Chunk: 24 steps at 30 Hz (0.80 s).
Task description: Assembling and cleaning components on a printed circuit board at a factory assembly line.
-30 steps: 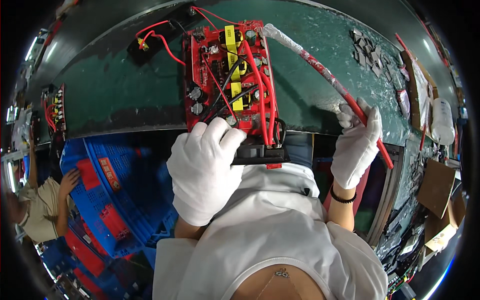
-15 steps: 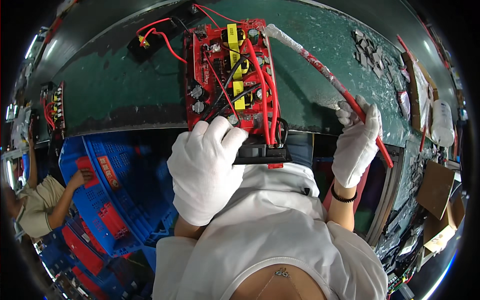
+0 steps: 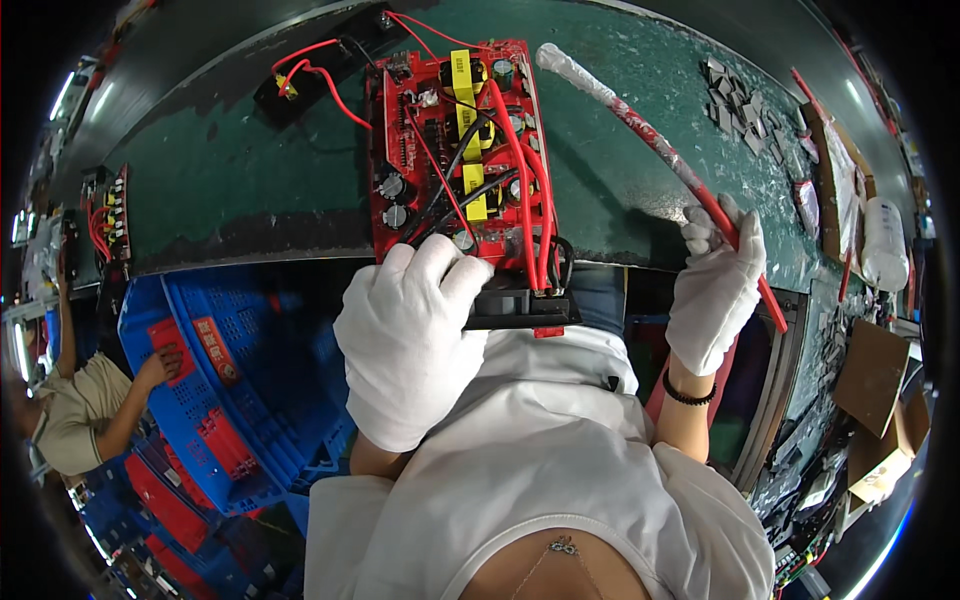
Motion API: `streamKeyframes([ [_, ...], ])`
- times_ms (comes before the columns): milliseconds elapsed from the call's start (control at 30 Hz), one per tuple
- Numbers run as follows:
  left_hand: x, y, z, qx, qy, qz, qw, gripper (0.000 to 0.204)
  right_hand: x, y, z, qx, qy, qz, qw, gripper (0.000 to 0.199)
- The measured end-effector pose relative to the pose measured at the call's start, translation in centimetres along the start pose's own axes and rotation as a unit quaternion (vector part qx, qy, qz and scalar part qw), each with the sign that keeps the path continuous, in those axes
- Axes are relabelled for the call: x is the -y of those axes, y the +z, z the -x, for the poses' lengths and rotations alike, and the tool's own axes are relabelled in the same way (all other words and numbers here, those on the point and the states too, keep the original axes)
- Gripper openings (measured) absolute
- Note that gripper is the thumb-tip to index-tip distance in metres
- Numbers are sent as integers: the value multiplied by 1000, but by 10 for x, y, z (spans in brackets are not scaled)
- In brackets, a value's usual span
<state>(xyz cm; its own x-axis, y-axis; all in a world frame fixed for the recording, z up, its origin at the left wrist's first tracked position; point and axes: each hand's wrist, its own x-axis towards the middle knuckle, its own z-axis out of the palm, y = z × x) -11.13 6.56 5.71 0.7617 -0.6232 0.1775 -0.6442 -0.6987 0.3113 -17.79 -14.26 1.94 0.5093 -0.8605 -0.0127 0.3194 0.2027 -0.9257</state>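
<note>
A red circuit board (image 3: 405,150) with yellow-taped transformers, capacitors and thick red and black wires lies at the bench's near edge. A black end panel (image 3: 520,310) is joined to its near end. My left hand (image 3: 410,330), in a white glove, is closed over the board's near left corner beside this panel; its fingertips are partly hidden. In my right hand (image 3: 718,280), also gloved, is a red stick (image 3: 690,178), pinched near its lower end. White paste coats the stick's far tip, which is just right of the board's far edge, apart from it.
Small grey pads (image 3: 745,110) are heaped at the back right of the green bench (image 3: 250,190). A black casing (image 3: 320,75) with red wires lies back left. Blue crates (image 3: 260,330) stand left, where another person's hand (image 3: 160,367) touches a red part. A cardboard box (image 3: 880,450) and white bottle (image 3: 885,245) are at right.
The stick's coated tip has moved slightly right, away from the board's edge. My left hand and the board have barely shifted. The other person's hand at left has moved slightly down.
</note>
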Motion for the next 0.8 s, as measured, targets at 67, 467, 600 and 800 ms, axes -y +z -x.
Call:
streamKeyframes([
  [67, 0, 1, 0, -6, 1, -7, 1000, 32, -2, -4, 0, -19, -11, -7, 1000, 33],
  [467, 2, 0, 3, 28, 10, -30, 999, 44, 2, -12, 8, 39, 22, 22, 999, 30],
  [600, 2, -1, 3, 27, 15, -32, 999, 44, -2, -10, 7, -1, 6, 9, 1000, 29],
  [800, 1, -1, 3, 34, 10, -30, 999, 44, -1, -12, 8, 5, 15, 30, 999, 31],
])
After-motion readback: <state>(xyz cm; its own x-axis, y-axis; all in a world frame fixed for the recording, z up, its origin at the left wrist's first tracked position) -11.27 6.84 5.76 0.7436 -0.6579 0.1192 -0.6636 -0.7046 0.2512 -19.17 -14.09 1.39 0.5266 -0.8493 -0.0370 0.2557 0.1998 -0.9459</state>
